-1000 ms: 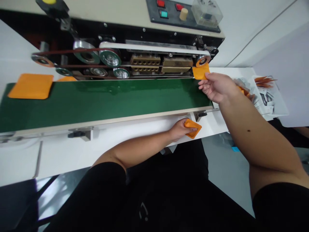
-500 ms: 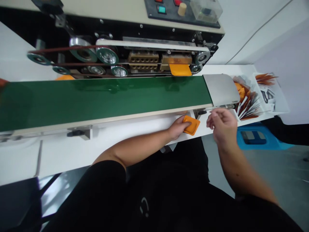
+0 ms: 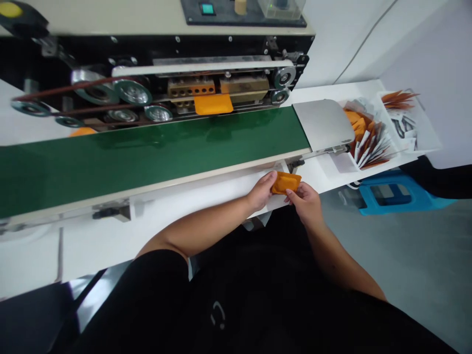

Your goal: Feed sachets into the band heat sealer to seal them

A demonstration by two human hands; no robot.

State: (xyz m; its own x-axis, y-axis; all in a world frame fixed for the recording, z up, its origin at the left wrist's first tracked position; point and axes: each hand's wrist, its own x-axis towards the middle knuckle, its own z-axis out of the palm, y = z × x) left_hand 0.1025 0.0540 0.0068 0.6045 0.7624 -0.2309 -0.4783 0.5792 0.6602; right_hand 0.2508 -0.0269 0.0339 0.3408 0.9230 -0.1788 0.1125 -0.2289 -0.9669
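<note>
My left hand [image 3: 261, 191] and my right hand [image 3: 305, 202] both pinch one small orange pouch [image 3: 285, 182] at the near edge of the white table [image 3: 206, 196], just in front of the green conveyor belt [image 3: 147, 150]. The left fingers grip its left side, the right fingers its lower right edge. A second orange pouch [image 3: 213, 103] hangs in the sealing band of the sealing machine [image 3: 177, 83], above the belt. A third orange pouch [image 3: 82, 132] shows partly at the far left behind the belt.
A metal infeed plate [image 3: 324, 124] ends the belt on the right. White trays [image 3: 391, 132] hold several orange and white pouches [image 3: 368, 142]. A blue stool [image 3: 394, 194] stands on the grey floor. The control panel [image 3: 239, 12] sits on top of the machine.
My right hand let go of a pouch at the sealer's right end and came down to the pouch in my left hand. The fed pouch has travelled left along the band.
</note>
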